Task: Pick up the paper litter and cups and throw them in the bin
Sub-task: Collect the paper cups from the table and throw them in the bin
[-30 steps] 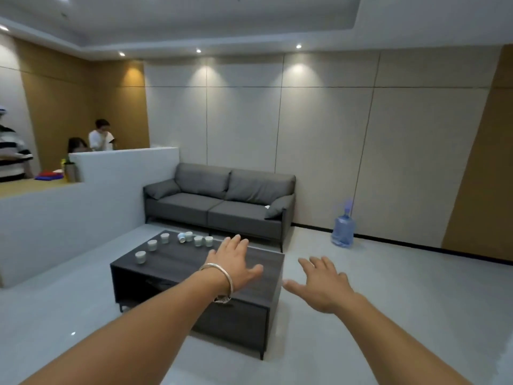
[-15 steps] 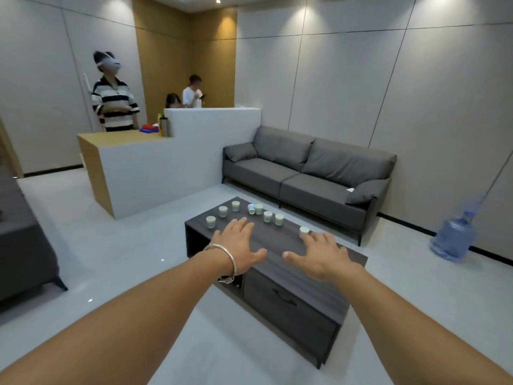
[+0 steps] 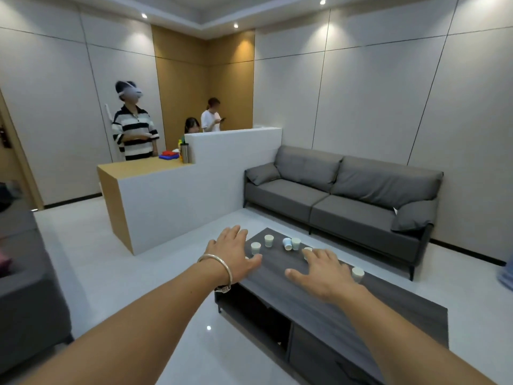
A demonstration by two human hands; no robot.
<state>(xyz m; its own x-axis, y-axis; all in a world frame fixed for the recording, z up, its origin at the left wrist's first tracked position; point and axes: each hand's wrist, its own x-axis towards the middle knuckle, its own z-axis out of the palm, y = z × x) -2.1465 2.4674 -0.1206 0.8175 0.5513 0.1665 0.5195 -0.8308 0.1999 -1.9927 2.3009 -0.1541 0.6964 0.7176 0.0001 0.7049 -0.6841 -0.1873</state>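
Observation:
Several small pale paper cups stand on a dark wood coffee table (image 3: 388,304): one cup (image 3: 255,248) at the left, another (image 3: 268,240) behind it, a tipped bluish cup (image 3: 287,243), and a lone cup (image 3: 357,273) to the right. My left hand (image 3: 231,252), with a silver bangle on the wrist, is stretched out flat over the table's left end, holding nothing. My right hand (image 3: 322,273) hovers palm down over the tabletop, fingers spread, partly covering a cup. No bin or paper litter is in view.
A grey sofa (image 3: 341,195) stands behind the table. A white and wood counter (image 3: 177,195) is at the left, with three people behind it. A dark seat (image 3: 25,287) sits at the far left. Pale floor lies between them.
The view has swung left and moved closer to the table. Both hands stay outstretched and empty, now over the tabletop near the cups. The water bottle has left the view.

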